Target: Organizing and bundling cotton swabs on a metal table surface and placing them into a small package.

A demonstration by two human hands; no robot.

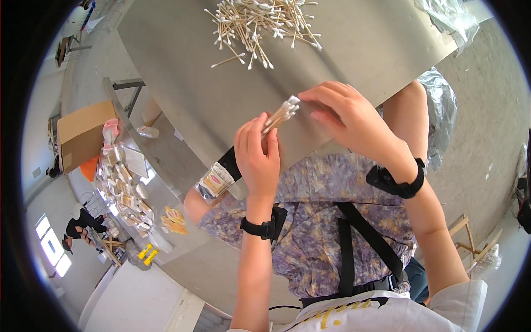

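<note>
My left hand is closed around a small bundle of cotton swabs, their white tips pointing up and to the right. Just right of those tips is my right hand, its thumb and fingers apart with nothing visible between them. The index fingertip comes very near the tips; whether it touches them I cannot tell. A loose heap of cotton swabs with wooden sticks lies at the far side of the metal table. Left of my left wrist, a clear packet of swabs with a printed label rests by the table's near edge.
A crumpled clear plastic bag lies at the table's far right corner. On the left stand an open cardboard box and a pile of packed swab packets. Another person is farther back at left. Patterned fabric covers my lap.
</note>
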